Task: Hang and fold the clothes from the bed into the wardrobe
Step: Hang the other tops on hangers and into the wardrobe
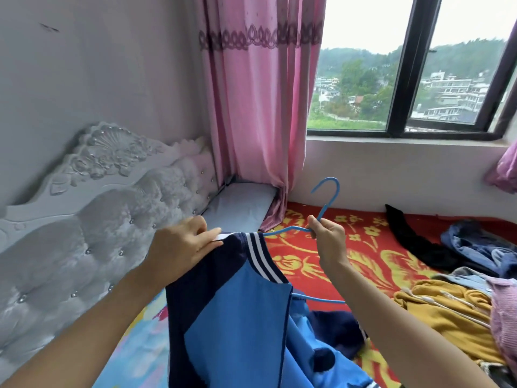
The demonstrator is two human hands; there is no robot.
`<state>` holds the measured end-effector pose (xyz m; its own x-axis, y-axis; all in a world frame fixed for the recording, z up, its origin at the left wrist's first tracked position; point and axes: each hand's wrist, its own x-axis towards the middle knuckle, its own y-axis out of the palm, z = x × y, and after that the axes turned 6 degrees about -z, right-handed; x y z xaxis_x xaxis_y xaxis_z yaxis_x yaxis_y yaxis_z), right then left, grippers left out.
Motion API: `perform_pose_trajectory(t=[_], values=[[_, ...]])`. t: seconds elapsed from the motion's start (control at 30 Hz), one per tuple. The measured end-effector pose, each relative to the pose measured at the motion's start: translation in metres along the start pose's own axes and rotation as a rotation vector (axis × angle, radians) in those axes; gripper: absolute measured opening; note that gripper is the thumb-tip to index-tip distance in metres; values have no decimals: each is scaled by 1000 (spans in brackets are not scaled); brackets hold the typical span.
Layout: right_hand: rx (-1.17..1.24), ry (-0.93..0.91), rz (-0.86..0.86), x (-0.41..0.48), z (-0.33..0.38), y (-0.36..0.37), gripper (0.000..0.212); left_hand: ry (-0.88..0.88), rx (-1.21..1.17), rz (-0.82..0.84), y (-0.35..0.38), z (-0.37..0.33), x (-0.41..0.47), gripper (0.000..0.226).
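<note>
The danger, I am thinking, is sitting at the left hand (181, 242): it is only pinching the white top edge of the blue and navy jacket (237, 317) between thumb and fingers, while most of the cloth is hanging heavy below. So the shoulder may be slipping off the arm of the blue hanger (327, 210) if this pinch is loosening before the other side is on (only one side seems to be lying over the wire now). The hanger may also be tipping, because the right hand (327, 236) is gripping it just at the neck under the hook, fingers curled closed round the thin wire. Both hands are therefore closed on something, and neither one is free. The jacket is hanging in the air over the red-flowered bed (372, 247), its lower part lying on it. Farther right, a yellow garment (447, 309) and a black garment (414, 242) are waiting on the bed. The wardrobe is not showing in this view.
</note>
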<state>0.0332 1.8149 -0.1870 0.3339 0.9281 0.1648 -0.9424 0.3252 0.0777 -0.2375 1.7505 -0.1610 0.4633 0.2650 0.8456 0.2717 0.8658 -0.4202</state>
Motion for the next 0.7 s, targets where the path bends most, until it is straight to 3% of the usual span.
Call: perform_pose_trajectory(t=[0.07, 0.17, 0.2, 0.27, 0.37, 0.47, 0.53, 0.63, 0.7], values=[[31, -7, 14, -5, 5, 2, 34, -70, -23, 180, -6, 10, -4, 64], [47, -4, 13, -11, 5, 10, 36, -347, -137, 592, -15, 0, 10, 96], [41, -8, 12, -14, 5, 15, 35, -427, -169, 692, -14, -7, 16, 96], [28, -15, 6, -19, 5, 22, 33, -518, -252, 790, -9, -14, 30, 68], [18, -2, 94, -23, 10, 17, 33, -593, -410, 783, -11, -13, 38, 27], [-126, -23, 369, -20, 23, 5, 27, -584, -429, 670, -19, -6, 33, 19], [-186, 14, 463, -13, 28, -9, 28, -602, -470, 571, -27, -3, 33, 9], [-153, 152, 270, 16, 13, -48, 44, -595, -553, 437, -43, 5, 40, 49], [-125, 298, 165, 30, -11, -75, 43, -578, -568, 387, -50, 10, 43, 63]])
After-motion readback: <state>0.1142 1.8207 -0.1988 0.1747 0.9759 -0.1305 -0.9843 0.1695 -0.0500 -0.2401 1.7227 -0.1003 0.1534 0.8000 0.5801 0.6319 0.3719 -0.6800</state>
